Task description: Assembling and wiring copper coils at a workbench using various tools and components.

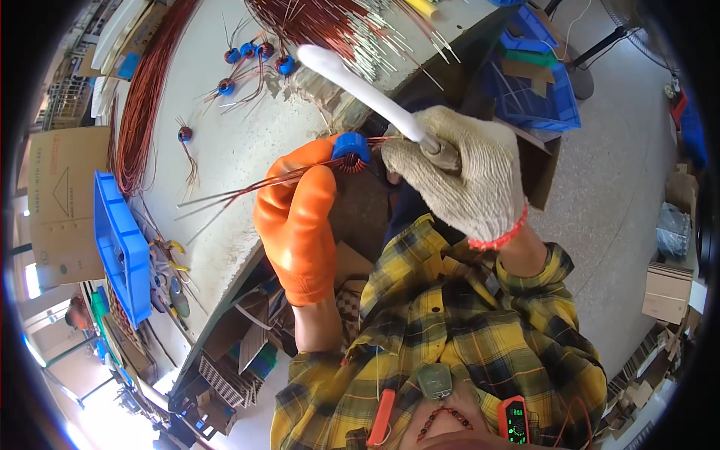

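My left hand (300, 217), in an orange rubber glove, pinches a toroidal coil (349, 146) with a blue core and dark red winding. Long wire leads (247, 186) stick out from the coil to the left past my fingers. A cream knit glove covers my right hand (461, 169), which is closed round a white, rod-like tool (360, 88); its metal part enters the fist. Thin copper-red wires run from the coil toward the right fingers; how those fingers grip them is hidden. Several similar coils (264, 50) lie on the workbench (217, 142) beyond my left hand.
Bundles of dark red wire (154, 90) lie along the bench's left, with more pale-ended wires (352, 30) at the far side. A blue tray (124, 247) and pliers (178, 255) sit at left. Blue crates (536, 105) and a fan (637, 26) stand at right.
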`<state>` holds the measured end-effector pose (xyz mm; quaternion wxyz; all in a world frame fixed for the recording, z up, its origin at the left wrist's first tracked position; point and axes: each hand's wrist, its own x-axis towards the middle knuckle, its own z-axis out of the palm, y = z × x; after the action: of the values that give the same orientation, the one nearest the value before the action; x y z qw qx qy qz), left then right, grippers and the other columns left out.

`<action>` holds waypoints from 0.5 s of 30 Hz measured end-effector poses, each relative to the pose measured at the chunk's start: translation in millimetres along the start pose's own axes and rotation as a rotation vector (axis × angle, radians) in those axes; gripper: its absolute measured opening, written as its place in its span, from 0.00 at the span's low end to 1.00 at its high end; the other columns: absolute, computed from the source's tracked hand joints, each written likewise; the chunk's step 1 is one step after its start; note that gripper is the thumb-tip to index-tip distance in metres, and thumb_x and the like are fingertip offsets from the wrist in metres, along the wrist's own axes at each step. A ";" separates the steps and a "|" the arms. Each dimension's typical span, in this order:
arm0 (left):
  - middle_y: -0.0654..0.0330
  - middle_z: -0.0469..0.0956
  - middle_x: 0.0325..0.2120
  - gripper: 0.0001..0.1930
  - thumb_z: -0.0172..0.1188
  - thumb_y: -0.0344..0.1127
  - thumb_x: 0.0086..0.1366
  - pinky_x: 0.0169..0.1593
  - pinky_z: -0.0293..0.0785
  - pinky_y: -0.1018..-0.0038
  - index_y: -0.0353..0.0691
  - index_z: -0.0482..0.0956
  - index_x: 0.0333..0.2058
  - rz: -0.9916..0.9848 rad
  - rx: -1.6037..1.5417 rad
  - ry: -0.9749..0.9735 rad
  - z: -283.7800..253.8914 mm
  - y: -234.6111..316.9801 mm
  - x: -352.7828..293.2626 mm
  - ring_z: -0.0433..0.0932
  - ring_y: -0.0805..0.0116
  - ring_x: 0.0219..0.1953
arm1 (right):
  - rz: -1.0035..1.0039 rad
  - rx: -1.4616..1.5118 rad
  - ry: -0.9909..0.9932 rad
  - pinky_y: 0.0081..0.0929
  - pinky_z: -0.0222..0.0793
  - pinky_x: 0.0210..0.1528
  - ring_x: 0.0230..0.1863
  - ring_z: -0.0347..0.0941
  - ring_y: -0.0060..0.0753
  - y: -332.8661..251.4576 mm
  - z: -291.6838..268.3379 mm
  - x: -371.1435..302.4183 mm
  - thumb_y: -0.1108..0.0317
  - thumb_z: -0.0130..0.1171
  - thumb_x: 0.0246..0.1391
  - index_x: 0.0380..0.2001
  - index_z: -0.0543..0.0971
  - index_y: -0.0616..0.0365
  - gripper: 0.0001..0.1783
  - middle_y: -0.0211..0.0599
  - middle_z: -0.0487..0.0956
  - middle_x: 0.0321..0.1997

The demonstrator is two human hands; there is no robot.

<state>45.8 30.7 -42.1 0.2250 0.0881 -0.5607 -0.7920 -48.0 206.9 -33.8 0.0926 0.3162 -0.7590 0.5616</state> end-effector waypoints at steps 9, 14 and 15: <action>0.51 0.87 0.48 0.21 0.71 0.35 0.68 0.58 0.77 0.69 0.26 0.83 0.53 -0.084 0.115 -0.062 -14.8 -13.8 2.1 0.84 0.64 0.49 | -0.052 -0.015 -0.080 0.25 0.74 0.26 0.21 0.79 0.31 24.7 -6.9 10.1 0.60 0.76 0.57 0.36 0.84 0.58 0.14 0.38 0.82 0.23; 0.48 0.83 0.55 0.17 0.76 0.30 0.60 0.58 0.78 0.68 0.33 0.89 0.48 0.362 0.510 0.030 -3.2 -27.8 1.7 0.83 0.62 0.53 | 0.555 0.350 0.067 0.18 0.71 0.26 0.26 0.80 0.16 19.3 -5.8 -21.8 0.58 0.70 0.64 0.48 0.86 0.60 0.18 0.32 0.86 0.27; 0.48 0.83 0.55 0.16 0.77 0.30 0.59 0.57 0.78 0.67 0.35 0.90 0.47 0.469 0.619 0.014 -2.0 -34.7 4.4 0.83 0.60 0.54 | 0.643 0.469 0.159 0.16 0.70 0.26 0.26 0.79 0.15 25.8 -3.4 -33.7 0.57 0.69 0.65 0.49 0.85 0.61 0.19 0.32 0.87 0.28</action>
<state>33.7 36.4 -74.5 0.3666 0.0265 -0.7765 -0.5118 -37.5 227.0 -69.8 -0.1040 0.0307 -0.6609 0.7426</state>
